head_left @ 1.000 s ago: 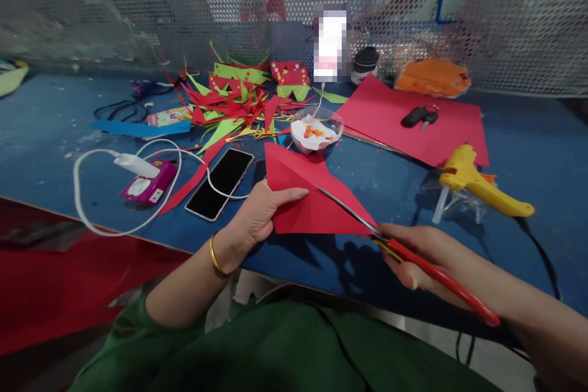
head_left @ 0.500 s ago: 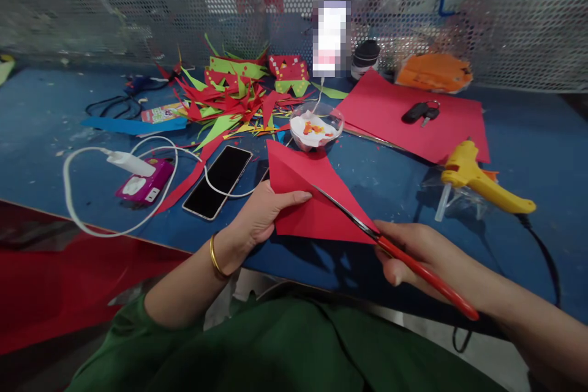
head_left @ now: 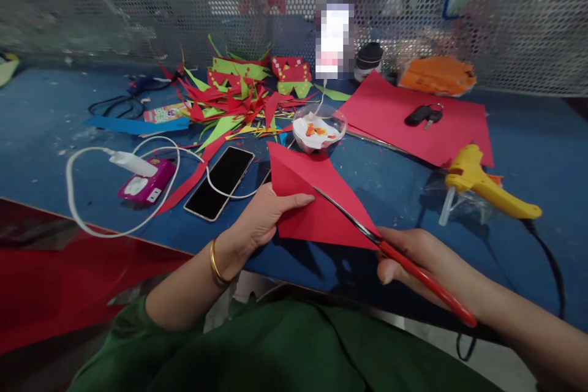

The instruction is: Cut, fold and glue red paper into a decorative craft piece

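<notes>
A sheet of red paper (head_left: 331,180) is held over the front edge of the blue table, with my left hand (head_left: 261,214) gripping its left side, thumb on top. My right hand (head_left: 413,260) is closed on the red handles of a pair of scissors (head_left: 429,282). The metal blades lie across the paper, their tips pointing up and left toward my left thumb. Just beyond the paper stands a clear bowl (head_left: 320,128) with white lining and small orange bits.
A dark phone (head_left: 220,184) and a purple adapter (head_left: 149,182) with a looping white cable lie left. Paper scraps (head_left: 234,98) are heaped behind. Keys (head_left: 425,115) rest on red sheets (head_left: 468,135) at the right, near a yellow glue gun (head_left: 487,184). A perforated metal screen (head_left: 184,6) stands behind.
The whole view has shifted slightly. My right hand and the scissor handles have moved a little down relative to the table, and the paper's lower right corner has dipped with them.
</notes>
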The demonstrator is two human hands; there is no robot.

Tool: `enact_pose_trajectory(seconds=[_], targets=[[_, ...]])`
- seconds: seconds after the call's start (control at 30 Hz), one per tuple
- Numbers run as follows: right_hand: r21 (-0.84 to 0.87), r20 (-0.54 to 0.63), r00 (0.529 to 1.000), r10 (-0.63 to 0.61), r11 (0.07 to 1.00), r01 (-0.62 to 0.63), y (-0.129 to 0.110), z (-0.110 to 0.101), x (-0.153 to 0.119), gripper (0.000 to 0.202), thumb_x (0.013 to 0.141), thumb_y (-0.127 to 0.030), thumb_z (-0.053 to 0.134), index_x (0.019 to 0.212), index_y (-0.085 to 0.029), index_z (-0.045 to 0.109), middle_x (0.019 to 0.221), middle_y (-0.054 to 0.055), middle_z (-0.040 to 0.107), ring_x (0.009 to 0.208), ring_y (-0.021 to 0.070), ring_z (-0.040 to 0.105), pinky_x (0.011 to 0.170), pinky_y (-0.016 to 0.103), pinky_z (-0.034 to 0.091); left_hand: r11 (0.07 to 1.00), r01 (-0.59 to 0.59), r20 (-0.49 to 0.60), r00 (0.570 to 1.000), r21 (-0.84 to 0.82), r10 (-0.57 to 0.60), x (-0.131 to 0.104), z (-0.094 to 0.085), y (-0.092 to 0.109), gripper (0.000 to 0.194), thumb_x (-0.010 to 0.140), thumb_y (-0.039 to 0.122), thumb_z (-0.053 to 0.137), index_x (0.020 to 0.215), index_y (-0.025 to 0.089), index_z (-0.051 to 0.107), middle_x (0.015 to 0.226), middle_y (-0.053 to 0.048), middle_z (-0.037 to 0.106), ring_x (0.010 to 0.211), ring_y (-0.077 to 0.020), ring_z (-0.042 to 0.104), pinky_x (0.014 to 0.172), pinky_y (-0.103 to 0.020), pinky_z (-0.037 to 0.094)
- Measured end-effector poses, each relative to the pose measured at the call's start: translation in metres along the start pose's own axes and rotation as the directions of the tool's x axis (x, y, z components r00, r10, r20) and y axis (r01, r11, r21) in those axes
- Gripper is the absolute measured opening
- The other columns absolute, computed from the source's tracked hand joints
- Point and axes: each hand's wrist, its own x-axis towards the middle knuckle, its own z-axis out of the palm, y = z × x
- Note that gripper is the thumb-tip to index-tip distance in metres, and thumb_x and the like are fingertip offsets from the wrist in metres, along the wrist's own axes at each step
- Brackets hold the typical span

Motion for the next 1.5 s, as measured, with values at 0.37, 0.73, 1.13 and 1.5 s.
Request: enact_pose_trajectory(seconds=[0.37, 0.73, 1.13, 1.5], targets=[[-0.076, -0.034, 0.998, -0.051, 0.996, 0.048, -0.008, -0.006, 0.0, 0.058, 0.086, -0.079, 0.049, 0.078, -0.022, 0.056, 0.059, -0.002, 0.058, 0.051, 0.0129, 0.047, 0.047, 0.025, 0.036, 0.998, -0.051, -0.051, 0.997, -0.021, 0.05, 0.004, -0.002, 0.002, 0.043, 0.065, 0.024, 0.091, 0.102, 0.013, 0.074, 0.094, -0.011, 0.08, 0.081, -0.0252, 0.076, 0.079, -0.038, 0.062], [-0.137, -0.045, 0.999, 0.024, 0.99, -0.03, -0.015, -0.014, -0.001, 0.068, 0.066, -0.09, 0.06, 0.079, -0.024, 0.05, 0.059, -0.003, 0.053, 0.051, 0.014, 0.044, 0.044, 0.025, 0.031, 1.0, -0.011, -0.049, 0.999, -0.007, 0.01, 0.003, 0.001, 0.006, 0.039, 0.063, 0.022, 0.091, 0.097, 0.013, 0.074, 0.094, -0.011, 0.08, 0.082, -0.0257, 0.075, 0.084, -0.041, 0.06], [-0.059, -0.025, 1.0, -0.017, 0.998, 0.016, -0.009, -0.011, -0.002, 0.063, 0.073, -0.084, 0.061, 0.073, -0.022, 0.048, 0.059, -0.003, 0.05, 0.054, 0.0134, 0.044, 0.044, 0.023, 0.032, 1.0, -0.016, 0.017, 1.0, 0.008, 0.016, 0.004, -0.001, 0.0, 0.034, 0.066, 0.02, 0.089, 0.097, 0.013, 0.076, 0.096, -0.011, 0.08, 0.085, -0.0243, 0.076, 0.085, -0.036, 0.06], [-0.131, -0.034, 0.999, -0.024, 0.991, 0.019, -0.022, -0.01, 0.0, 0.074, 0.073, -0.095, 0.04, 0.064, -0.023, 0.05, 0.054, -0.001, 0.046, 0.049, 0.0139, 0.043, 0.041, 0.026, 0.034, 1.0, 0.007, 0.059, 0.998, -0.011, -0.006, 0.002, -0.001, -0.001, 0.038, 0.067, 0.019, 0.089, 0.102, 0.015, 0.076, 0.102, -0.011, 0.08, 0.088, -0.0258, 0.076, 0.085, -0.038, 0.061]])
